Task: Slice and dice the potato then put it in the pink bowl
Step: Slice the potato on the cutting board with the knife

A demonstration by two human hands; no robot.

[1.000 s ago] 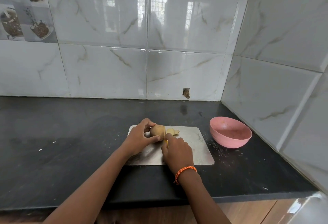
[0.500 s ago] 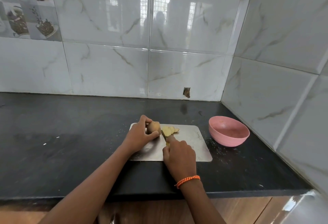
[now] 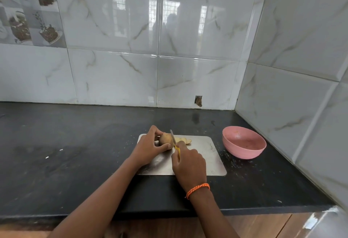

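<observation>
Steel-bladed, yellow-handled knife (image 3: 174,141), gripped in right hand (image 3: 189,164), now raised again at the cut face of the potato (image 3: 165,139) that left hand (image 3: 148,148) grasps on the metal cutting board (image 3: 209,153), slices (image 3: 183,140) beside, pink bowl (image 3: 243,144) unfilled; slicing continues.

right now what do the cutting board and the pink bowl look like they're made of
Cutting board: likely stainless steel, going by its thin grey sheet with a dull, smeared sheen. Pink bowl: probably plastic or a fibre composite, since it is matte and faintly speckled with no glaze shine.
</observation>
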